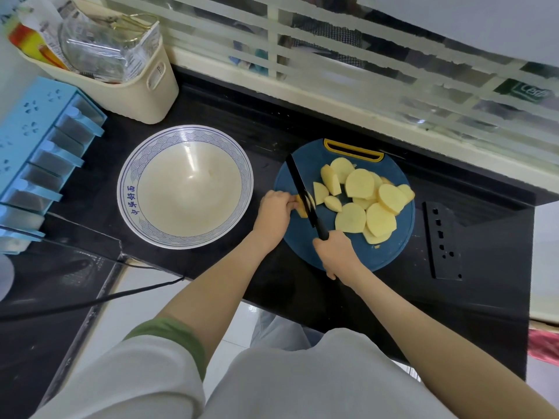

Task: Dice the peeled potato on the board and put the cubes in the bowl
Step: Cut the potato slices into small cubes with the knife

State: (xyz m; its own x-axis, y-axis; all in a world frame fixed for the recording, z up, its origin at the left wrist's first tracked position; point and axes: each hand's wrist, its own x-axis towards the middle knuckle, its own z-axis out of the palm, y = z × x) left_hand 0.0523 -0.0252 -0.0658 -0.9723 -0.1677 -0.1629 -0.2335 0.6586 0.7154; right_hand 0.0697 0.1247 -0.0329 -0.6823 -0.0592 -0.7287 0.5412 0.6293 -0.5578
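Observation:
A round blue cutting board (296,243) lies on the black counter. Several pale yellow potato slices (367,201) are piled on its right half. My left hand (275,208) holds a small potato piece (301,207) at the board's left edge, fingers curled on it. My right hand (337,252) grips the handle of a black knife (301,184); its blade lies across that piece, tip pointing away from me. The white bowl (133,204) with a blue patterned rim stands left of the board with nothing in it.
A cream basket (142,95) of packets stands at the back left, a blue spice rack (36,143) at the far left. A black knife sheath (443,240) lies right of the board. A black cable (90,302) crosses the glass cooktop near the counter's front edge.

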